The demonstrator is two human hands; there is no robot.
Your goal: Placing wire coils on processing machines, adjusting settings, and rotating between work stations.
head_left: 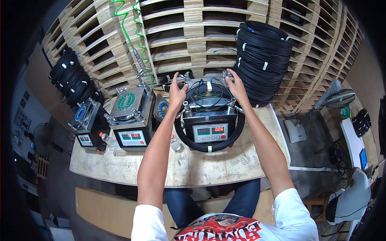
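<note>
A black box machine (210,127) with a metal top plate and two small digital displays stands on the wooden workbench (189,164). A black cable coil (213,145) with white ties loops around its base. My left hand (177,93) grips a metal clamp knob at the top plate's back left corner. My right hand (235,86) grips the matching knob at the back right corner. Between my hands a thinner black cable loop (206,95) lies on the plate.
Two similar machines (130,120) (85,124) stand to the left, with green and blue round parts on top. Stacked black cable coils (263,60) lean right, more coils (74,78) far left. A green coiled hose (134,36) hangs before wooden pallets. A small bottle (175,142) stands nearby.
</note>
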